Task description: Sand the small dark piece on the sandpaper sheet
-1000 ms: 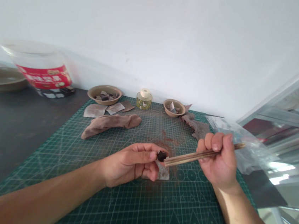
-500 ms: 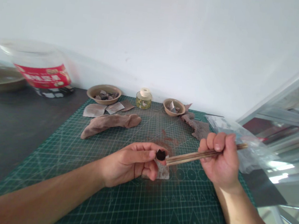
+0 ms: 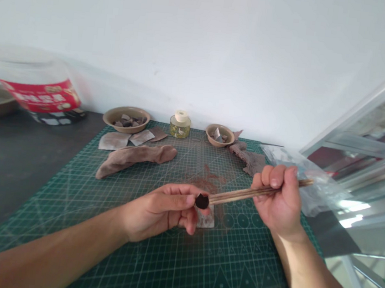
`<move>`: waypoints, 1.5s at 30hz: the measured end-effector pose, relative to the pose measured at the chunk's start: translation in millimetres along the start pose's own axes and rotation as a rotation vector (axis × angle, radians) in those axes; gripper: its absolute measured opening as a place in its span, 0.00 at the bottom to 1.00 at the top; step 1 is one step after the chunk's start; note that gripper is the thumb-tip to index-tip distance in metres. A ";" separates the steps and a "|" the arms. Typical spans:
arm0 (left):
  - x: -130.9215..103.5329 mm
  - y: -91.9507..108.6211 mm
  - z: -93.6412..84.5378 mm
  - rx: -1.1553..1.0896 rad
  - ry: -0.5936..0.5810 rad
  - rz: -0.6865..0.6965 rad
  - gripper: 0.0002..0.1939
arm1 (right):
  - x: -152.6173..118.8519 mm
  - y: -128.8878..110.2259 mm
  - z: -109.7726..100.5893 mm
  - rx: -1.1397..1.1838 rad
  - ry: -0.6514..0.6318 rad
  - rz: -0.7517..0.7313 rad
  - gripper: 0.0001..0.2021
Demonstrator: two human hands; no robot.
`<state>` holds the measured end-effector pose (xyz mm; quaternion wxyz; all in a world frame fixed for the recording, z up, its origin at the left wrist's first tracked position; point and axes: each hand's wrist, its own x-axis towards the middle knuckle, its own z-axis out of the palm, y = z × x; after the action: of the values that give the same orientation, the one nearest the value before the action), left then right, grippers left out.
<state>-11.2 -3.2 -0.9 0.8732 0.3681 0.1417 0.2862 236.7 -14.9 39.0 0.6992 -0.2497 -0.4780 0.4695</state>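
Pinched between the thumb and fingers of my left hand [image 3: 166, 210] is a small dark shell-like fragment [image 3: 202, 201]. My right hand [image 3: 277, 201] is wrapped round a few thin wooden sticks [image 3: 238, 194], which slant down to the left. Their left ends meet the fragment's right edge or lie just behind it; I cannot tell which. Below the left fingertips, partly hidden by them, a pale sandpaper-like square [image 3: 207, 219] lies on the green cutting mat [image 3: 152, 268]. Reddish-brown dust [image 3: 205, 180] is scattered on the mat just beyond.
A long brown cloth roll [image 3: 136, 158] lies left of centre, with worn sheets [image 3: 114, 141] behind it. Along the wall stand a bowl of fragments [image 3: 126, 118], a small jar [image 3: 179, 125] and a smaller bowl [image 3: 219, 135]. A ragged grey cloth [image 3: 249, 160] and plastic bag [image 3: 319, 185] lie right.
The whole view has shifted slightly, so everything sits a little further left. The dark fragment has turned a little in my left fingers, and the sticks stay against or close to it.
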 end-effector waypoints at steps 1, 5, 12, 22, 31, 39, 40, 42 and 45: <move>-0.1 -0.1 0.0 -0.003 0.005 0.003 0.13 | -0.3 -0.4 0.0 0.006 -0.011 0.015 0.21; 0.5 0.3 0.6 -0.002 0.002 -0.006 0.13 | -2.2 -0.7 -0.6 -0.001 -0.029 0.064 0.22; 1.0 0.8 1.1 -0.013 0.015 0.005 0.14 | -1.7 1.4 -2.4 0.050 -0.051 0.026 0.22; 0.5 1.1 1.2 -0.027 0.030 0.003 0.14 | 0.0 1.4 -3.4 0.077 -0.061 -0.010 0.22; 1.3 0.8 -0.4 -0.021 0.069 -0.014 0.16 | -6.3 5.7 -4.7 0.028 -0.108 0.067 0.22; 2.1 0.1 1.8 -0.003 0.088 0.007 0.15 | -5.3 6.0 -5.9 0.052 -0.121 0.012 0.21; 2.3 -0.2 1.5 0.000 0.088 0.003 0.15 | -5.5 6.1 -6.1 0.038 -0.132 0.032 0.21; 2.4 -0.8 0.3 0.008 0.089 -0.002 0.16 | -5.9 6.5 -6.1 0.020 -0.139 0.056 0.22; 2.2 -1.3 -1.8 0.016 0.088 0.006 0.17 | -6.3 6.2 -5.2 0.022 -0.109 0.031 0.21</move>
<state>-9.8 -1.5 -3.1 0.8624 0.3625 0.1810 0.3034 238.1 -17.3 29.1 0.6673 -0.2233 -0.5064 0.4984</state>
